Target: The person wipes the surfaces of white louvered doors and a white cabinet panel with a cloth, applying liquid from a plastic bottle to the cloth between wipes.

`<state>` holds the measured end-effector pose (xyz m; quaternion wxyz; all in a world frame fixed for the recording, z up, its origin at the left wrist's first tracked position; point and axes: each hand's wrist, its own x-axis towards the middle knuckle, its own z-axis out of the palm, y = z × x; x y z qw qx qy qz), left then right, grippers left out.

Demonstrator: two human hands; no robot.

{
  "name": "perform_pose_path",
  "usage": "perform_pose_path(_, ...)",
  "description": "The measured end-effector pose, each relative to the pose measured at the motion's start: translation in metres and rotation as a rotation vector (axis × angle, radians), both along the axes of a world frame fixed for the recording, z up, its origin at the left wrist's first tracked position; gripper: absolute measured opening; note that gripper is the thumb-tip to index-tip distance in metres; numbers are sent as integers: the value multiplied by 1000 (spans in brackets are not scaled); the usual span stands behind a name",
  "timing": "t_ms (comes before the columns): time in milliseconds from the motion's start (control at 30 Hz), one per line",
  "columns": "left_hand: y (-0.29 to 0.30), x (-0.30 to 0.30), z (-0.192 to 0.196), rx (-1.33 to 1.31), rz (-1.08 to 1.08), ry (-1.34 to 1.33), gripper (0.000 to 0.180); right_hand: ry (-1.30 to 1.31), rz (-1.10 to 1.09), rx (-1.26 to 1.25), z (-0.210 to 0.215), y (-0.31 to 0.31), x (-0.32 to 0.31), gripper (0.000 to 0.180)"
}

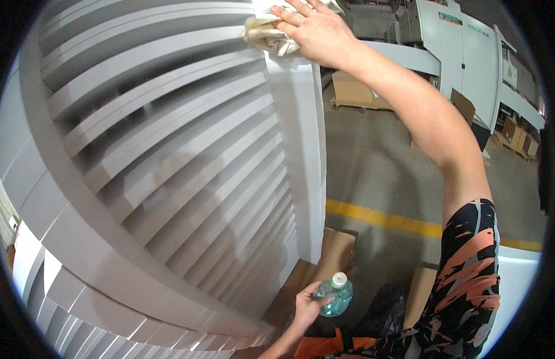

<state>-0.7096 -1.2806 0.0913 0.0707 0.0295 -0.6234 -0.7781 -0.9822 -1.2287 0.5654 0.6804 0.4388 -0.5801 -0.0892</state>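
Observation:
Up high, my right hand [322, 33] presses a crumpled, stained white cloth [268, 37] against the upper right frame of a tall white louvered panel [298, 149]. The fingers are bent over the cloth, and the arm is stretched out. Low down near the panel's foot, my left hand [307, 304] grips a clear greenish plastic bottle [339, 299] with a white cap. The bottle is held upright, apart from the panel. Its far side and some of my fingers are hidden.
More white slatted panels [104, 299] stand stacked at the left. Cardboard [337, 248] lies under the panel. A yellow line [385, 218] crosses the grey floor. Behind stand a large white machine [463, 54] and cardboard stacks on a pallet [352, 90]. A white surface [517, 287] is at the right.

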Motion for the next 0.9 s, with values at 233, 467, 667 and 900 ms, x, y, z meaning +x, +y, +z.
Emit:
perform_pose_path(233,4,27,-8,173,-112,128,45,-306,87,638,-245,19,5,16)
perform_pose_path(467,7,33,8,150,93,124,43,131,216,35,-52,-6,-5,28)
perform_pose_path(667,-3,35,28,132,274,122,49,-382,36,482,-307,21,21,36)
perform_pose_path(900,-3,23,37,-490,441,153,52,-1185,362,-205,-414,88,82,42)
